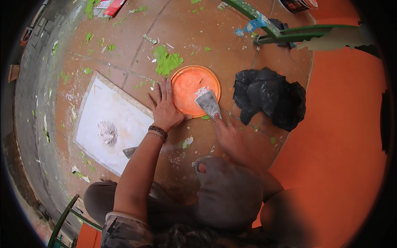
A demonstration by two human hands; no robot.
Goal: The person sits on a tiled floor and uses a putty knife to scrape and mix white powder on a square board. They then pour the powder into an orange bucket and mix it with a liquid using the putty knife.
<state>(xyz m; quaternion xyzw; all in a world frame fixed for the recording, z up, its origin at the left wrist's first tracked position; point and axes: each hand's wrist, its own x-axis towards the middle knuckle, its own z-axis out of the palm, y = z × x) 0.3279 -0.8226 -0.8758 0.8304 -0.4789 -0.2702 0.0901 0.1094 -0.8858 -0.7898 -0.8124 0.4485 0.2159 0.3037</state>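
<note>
View: head camera, looking down at my hands and the tiled floor [173, 175].
Right hand: my right hand [228, 134] is wrapped around the handle end of a scraper [208, 103], index finger laid along it.
Scraper: wide grey blade tilted up and left, its edge over the lid, meeting a white smear [201, 91].
Lid: round and orange, the lid [185, 87] lies on the floor between my hands, raised rim around it, surface scuffed.
Left hand: my left hand [165, 112] is spread, fingers extended, set down along the lid's left side; thumb by the lower rim.
Wrist: dark beaded bracelet [158, 132] on the left.
Left of me: a white sheet [97, 101] bears a heap of pale powder [108, 133]; a second scraper [129, 152] lies there, partly hidden by my forearm.
Right of lid: crumpled black plastic bag [269, 99], well apart from the rim.
Debris: green paint flakes [166, 60], the largest just above the lid.
Far right: orange wall [331, 136].
</note>
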